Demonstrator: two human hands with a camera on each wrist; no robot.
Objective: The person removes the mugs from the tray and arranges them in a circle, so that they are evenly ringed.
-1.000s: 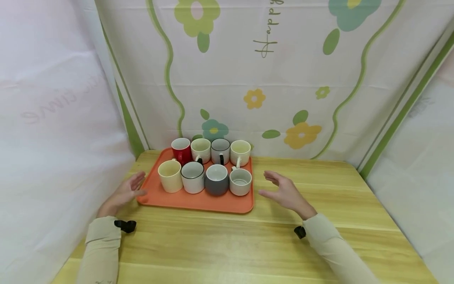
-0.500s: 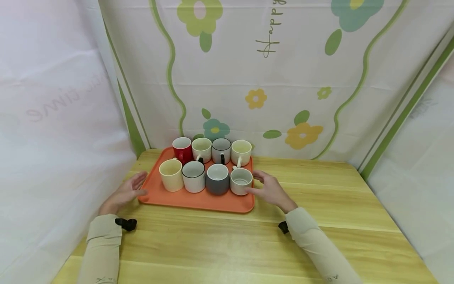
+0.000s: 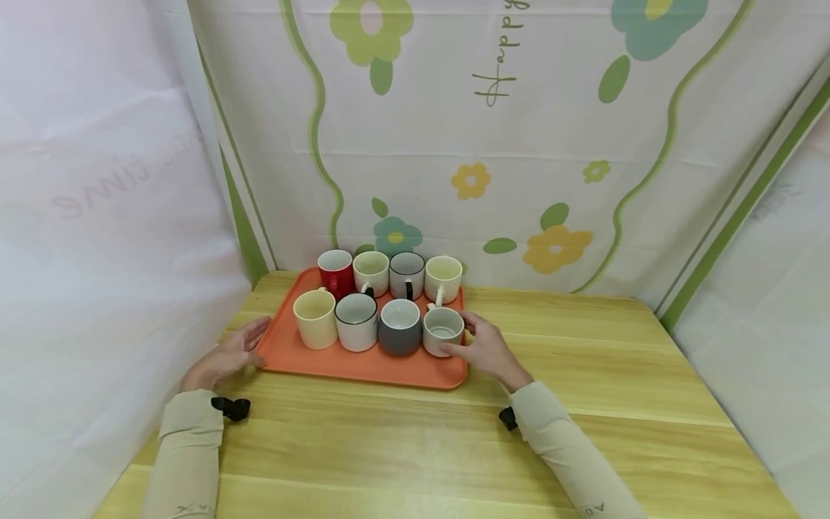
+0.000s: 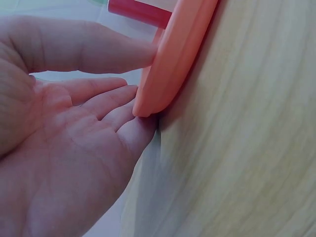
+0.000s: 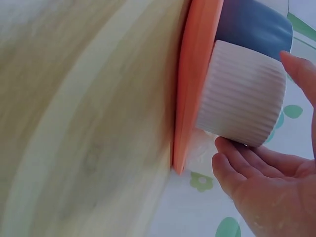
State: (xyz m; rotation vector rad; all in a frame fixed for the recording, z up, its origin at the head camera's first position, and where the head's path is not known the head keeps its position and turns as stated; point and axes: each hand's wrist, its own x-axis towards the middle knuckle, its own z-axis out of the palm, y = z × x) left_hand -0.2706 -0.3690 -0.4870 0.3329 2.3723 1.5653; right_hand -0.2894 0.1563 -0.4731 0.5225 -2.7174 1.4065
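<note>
An orange tray [image 3: 363,366] carries several mugs in two rows. At its left edge is my left hand [image 3: 223,362]; the left wrist view has the thumb [image 4: 123,52] against the rim and the other fingers along the outer side, pinching the edge. My right hand [image 3: 489,353] grips a pale ribbed mug [image 5: 244,94] at the front row's right end, thumb near its lip and fingertips on the opposite side. That mug stands upright beside a dark grey mug [image 3: 399,340]. Further left come a white mug with a black rim [image 3: 358,336] and a cream mug [image 3: 316,331].
The back row has a red mug [image 3: 337,280], a cream mug [image 3: 372,281], a grey mug with a dark rim [image 3: 405,280] and another cream mug [image 3: 441,288]. A wooden table [image 3: 389,447] lies below; a flower-printed cloth [image 3: 551,144] hangs behind.
My right hand has moved left from over the table to the ribbed mug and closed around it. My left hand has drawn its thumb onto the tray's edge. The mugs keep their places.
</note>
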